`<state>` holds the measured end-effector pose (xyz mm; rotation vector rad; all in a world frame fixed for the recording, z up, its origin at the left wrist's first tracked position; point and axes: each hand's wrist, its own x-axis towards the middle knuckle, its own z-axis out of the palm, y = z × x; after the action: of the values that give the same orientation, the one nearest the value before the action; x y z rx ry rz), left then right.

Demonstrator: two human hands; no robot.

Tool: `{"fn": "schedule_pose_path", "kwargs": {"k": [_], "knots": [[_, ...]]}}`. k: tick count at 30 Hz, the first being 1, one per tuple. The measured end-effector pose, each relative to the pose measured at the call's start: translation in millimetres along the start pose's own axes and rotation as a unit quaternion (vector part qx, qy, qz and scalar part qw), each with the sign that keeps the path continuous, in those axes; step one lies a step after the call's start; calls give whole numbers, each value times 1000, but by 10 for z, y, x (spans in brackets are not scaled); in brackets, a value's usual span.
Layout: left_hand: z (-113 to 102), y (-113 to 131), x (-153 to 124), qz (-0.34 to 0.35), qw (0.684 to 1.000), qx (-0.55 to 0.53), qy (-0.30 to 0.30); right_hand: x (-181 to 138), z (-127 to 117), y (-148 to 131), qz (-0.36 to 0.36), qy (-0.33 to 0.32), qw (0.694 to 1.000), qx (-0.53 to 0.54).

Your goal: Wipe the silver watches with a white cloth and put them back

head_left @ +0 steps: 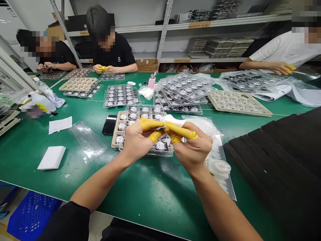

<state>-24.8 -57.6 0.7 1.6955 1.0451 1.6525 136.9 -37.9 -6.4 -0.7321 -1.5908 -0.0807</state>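
My left hand [137, 135] and my right hand [193, 144] meet above the trays, yellow finger cots on their fingers. Between the left fingertips is a small flat part, mostly hidden by the fingers. A white cloth [173, 119] is pinched in my right hand, pressed against that part. Below lies a clear plastic tray [150, 153] holding round silver-and-black pieces that look like watch dials. Its left side overlaps a beige tray [114, 142] with similar pieces. A black phone [109, 125] lies left of the trays.
Stacked clear trays [185, 87] and a pink pump bottle [151, 81] stand farther back. A white foam block [51, 157] and clear plastic sleeve [88, 140] lie left. Black boards [276, 147] fill the right. Several people work across the green table [150, 197].
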Motion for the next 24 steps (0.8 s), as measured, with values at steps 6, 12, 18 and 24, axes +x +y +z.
{"fn": "schedule_pose_path", "kwargs": {"k": [6, 12, 18, 24], "knots": [[-35, -5, -45, 77, 984, 159, 24, -22, -53, 106, -108, -11, 986, -123], [-23, -86, -39, 69, 986, 153, 18, -53, -56, 101, -98, -13, 988, -118], [58, -67, -2, -83, 993, -69, 45, 71, -194, 94, -17, -34, 994, -104], [84, 59, 24, -188, 965, -183, 16, 111, -157, -104, 96, -56, 994, 19]]}}
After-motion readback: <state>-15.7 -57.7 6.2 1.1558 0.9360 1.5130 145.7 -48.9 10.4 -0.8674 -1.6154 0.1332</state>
